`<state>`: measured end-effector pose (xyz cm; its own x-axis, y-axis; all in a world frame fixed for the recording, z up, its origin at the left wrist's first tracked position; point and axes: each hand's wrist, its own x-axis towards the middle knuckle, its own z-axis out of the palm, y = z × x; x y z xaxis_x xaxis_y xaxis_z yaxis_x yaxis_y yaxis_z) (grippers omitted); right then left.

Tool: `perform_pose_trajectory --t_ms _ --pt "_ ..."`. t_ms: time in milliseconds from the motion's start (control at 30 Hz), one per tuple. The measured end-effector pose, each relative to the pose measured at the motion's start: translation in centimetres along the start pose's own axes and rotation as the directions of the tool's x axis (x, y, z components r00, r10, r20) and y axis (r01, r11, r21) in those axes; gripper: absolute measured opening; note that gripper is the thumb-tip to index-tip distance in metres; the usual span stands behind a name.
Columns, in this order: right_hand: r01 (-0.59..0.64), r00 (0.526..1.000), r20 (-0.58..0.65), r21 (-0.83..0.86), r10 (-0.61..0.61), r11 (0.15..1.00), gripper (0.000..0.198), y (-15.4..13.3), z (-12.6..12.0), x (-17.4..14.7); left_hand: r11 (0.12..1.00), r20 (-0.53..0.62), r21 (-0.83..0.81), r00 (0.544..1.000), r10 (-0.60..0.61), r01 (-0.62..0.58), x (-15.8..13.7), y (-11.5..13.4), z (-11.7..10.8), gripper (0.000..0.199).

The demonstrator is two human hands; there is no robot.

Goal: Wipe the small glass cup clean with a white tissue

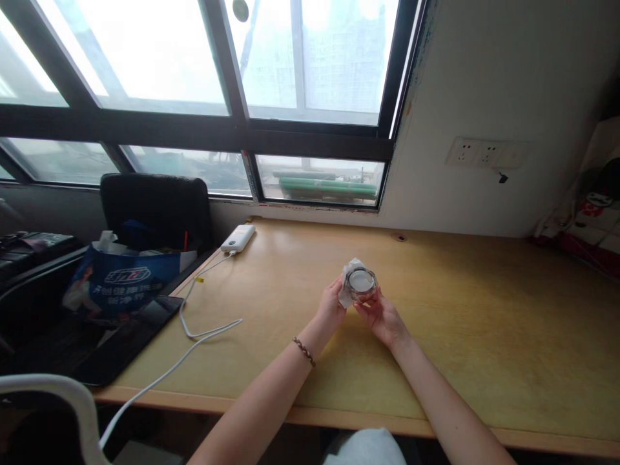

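White power bank (238, 238) (cable (223, 327) plugged in), blue bag (130, 300).

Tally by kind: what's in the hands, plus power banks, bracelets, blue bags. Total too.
Clear round glassy object, between left hand and right hand: 1
White tissue or cloth, at the left hand: 1
White power bank: 1
Bracelet: 1
Blue bag: 1
Total: 5

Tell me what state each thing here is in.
Glass container: held, contents unclear
White tissue: crumpled, against glass
Left hand: gripping tissue
Right hand: gripping container
White power bank: lying flat, cable plugged in
White cable: slack
Blue bag: open, filled
Wall sockets: no plugs in
Window: whether shut, unclear
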<state>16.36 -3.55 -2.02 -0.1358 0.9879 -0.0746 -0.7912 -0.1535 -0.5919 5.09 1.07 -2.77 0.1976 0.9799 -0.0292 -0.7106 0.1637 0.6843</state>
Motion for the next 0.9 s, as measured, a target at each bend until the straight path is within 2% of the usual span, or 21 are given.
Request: perform_pose_trajectory --t_ms 167,333,433,567,667,733,800,900 --pt "0.127 0.992 0.01 0.036 -0.128 0.991 0.012 -0.2 0.6 -0.1 0.998 -0.005 0.061 1.0 0.005 -0.004 -0.8 -0.4 0.4 0.035" --pt "0.189 0.982 0.019 -0.124 -0.188 0.974 0.02 0.1 0.3 0.0 0.979 0.027 0.176 0.995 0.097 -0.1 -1.6 -0.7 1.2 0.037" --pt "0.268 0.962 0.012 -0.211 -0.271 0.94 0.02 0.2 0.1 0.1 0.963 0.064 0.229 0.989 0.133 -0.144 -2.1 -1.0 1.6 0.037" --pt "0.351 0.93 -0.008 -0.265 -0.367 0.898 0.017 0.0 0.0 0.2 0.948 0.136 0.288 0.986 0.096 -0.132 -2.4 -1.1 1.6 0.035" --pt "0.358 0.925 -0.027 -0.27 -0.379 0.894 0.018 -0.3 -0.1 0.3 0.918 0.139 0.375 0.987 0.086 -0.132 -2.5 -1.1 1.2 0.033" --pt "0.352 0.924 -0.048 -0.277 -0.379 0.894 0.02 -0.4 -0.2 0.3 0.872 0.092 0.461 0.987 0.134 -0.161 -2.5 -1.2 1.0 0.029" --pt "0.339 0.921 -0.087 -0.308 -0.381 0.889 0.023 -0.3 -0.5 0.4 0.793 0.06 0.567 0.971 0.232 -0.225 -2.7 -1.2 1.0 0.024" --pt "0.286 0.923 -0.142 -0.369 -0.358 0.884 0.024 0.3 -1.0 0.6 0.583 0.147 0.726 0.91 0.389 -0.366 -3.0 -1.3 1.2 0.019"
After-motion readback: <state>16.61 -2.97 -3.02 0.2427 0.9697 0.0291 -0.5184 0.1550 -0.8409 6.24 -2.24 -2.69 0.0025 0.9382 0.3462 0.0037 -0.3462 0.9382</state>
